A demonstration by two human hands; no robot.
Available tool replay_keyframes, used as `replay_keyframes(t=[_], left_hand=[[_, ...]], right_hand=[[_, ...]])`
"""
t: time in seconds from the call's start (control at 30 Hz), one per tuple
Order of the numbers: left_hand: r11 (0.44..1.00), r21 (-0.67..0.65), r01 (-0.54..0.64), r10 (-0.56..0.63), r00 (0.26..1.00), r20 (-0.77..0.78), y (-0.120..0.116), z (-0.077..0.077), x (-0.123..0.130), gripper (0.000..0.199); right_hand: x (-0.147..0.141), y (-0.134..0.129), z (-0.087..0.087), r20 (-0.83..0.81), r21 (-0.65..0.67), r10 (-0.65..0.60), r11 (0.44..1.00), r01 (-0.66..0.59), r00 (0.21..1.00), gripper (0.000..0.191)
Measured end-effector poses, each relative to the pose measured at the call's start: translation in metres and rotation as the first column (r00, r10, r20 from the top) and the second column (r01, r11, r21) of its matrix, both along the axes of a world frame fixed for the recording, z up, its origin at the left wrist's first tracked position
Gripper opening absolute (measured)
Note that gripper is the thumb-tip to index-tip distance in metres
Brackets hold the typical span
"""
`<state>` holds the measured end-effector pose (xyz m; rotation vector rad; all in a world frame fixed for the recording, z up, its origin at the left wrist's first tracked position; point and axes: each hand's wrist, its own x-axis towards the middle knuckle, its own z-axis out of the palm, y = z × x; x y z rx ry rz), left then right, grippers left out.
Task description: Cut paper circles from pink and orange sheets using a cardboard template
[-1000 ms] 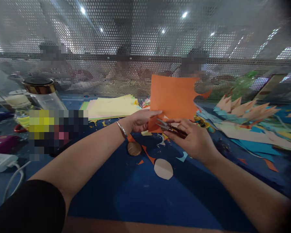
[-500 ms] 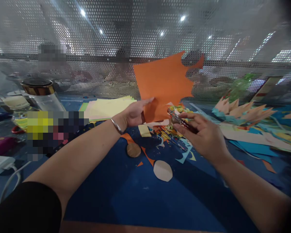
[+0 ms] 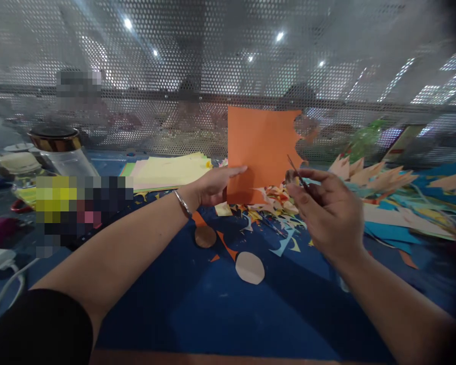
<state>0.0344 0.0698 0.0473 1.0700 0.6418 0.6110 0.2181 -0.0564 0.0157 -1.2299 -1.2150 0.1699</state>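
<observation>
My left hand (image 3: 216, 185) pinches the lower left edge of a sheet of orange paper (image 3: 260, 147), thumb across its front. Scalloped cut-outs run down the sheet's right edge. In my right hand (image 3: 325, 208) is a pair of scissors (image 3: 298, 170), its thin dark blade pointing up and left beside the paper. The handles are mostly hidden by my fingers. Below on the blue table lie a pale paper oval (image 3: 250, 267) and a brown round piece (image 3: 205, 235), with narrow orange offcuts (image 3: 227, 244) around them.
Colourful paper scraps (image 3: 277, 200) are heaped behind my hands. A stack of pale yellow sheets (image 3: 171, 170) lies at back left, near a lidded jar (image 3: 64, 152) and a bottle (image 3: 21, 175). Peach pointed paper shapes (image 3: 380, 172) stand at right. A perforated metal panel (image 3: 197, 66) rises behind.
The orange sheet has turned more upright, and its top edge has lowered. My right hand has moved right, with the scissors now pointing more upward.
</observation>
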Motion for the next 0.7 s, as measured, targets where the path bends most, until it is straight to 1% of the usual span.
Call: replay_keyframes(t=[0.1,0.17,0.27,0.4,0.53,0.7], left_hand=[[1.0,-0.013,-0.015,0.015,1.0,0.006,-0.006,0.001,0.002,0.022],[1.0,-0.012,-0.01,0.01,1.0,0.017,-0.01,0.003,0.002,0.024],[0.999,-0.014,0.039,-0.039,0.999,0.028,-0.015,0.005,0.004,0.032],[0.994,-0.013,0.112,-0.111,0.992,0.062,-0.021,0.006,0.008,0.043],[0.984,-0.017,0.179,-0.177,0.98,0.085,-0.022,0.005,0.01,0.053],[0.966,-0.026,0.258,-0.253,0.96,0.122,-0.022,0.004,0.009,0.055]], right_hand=[[0.0,0.003,-0.001,-0.145,0.013,0.043,0.999,-0.042,0.988,0.043],[0.0,0.003,-0.001,-0.181,0.013,0.058,0.998,-0.056,0.982,0.043],[-0.001,0.003,0.0,-0.166,0.022,0.071,0.997,-0.068,0.984,0.04],[-0.001,0.002,0.001,-0.098,-0.015,0.053,0.998,-0.055,0.994,0.036],[-0.001,0.003,-0.001,-0.079,-0.018,0.054,0.998,-0.055,0.995,0.037],[-0.001,0.004,-0.003,-0.091,-0.028,0.022,0.999,-0.024,0.996,0.041]])
